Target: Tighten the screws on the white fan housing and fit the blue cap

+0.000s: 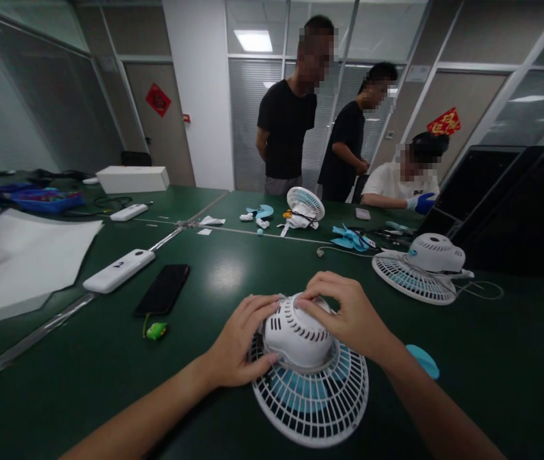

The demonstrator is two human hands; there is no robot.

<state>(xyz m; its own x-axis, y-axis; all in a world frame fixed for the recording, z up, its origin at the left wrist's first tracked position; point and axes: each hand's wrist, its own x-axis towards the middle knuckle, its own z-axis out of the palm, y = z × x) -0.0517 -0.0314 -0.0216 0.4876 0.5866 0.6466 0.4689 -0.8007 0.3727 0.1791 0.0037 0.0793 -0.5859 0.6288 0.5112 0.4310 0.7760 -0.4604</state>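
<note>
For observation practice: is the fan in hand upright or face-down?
The fan is face-down: its grille lies underneath, its housing on top.

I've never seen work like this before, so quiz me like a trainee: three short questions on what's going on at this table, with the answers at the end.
1. The person's left hand is touching which thing?
a) the long white box
b) the white fan housing
c) the blue tray

2. Fill in the blank: the small charm beside the black phone is ______ in colour.

3. True or false: the person's right hand is on the black phone.

Key: 1 b; 2 green; 3 false, it is at the top of the white fan housing.
</note>
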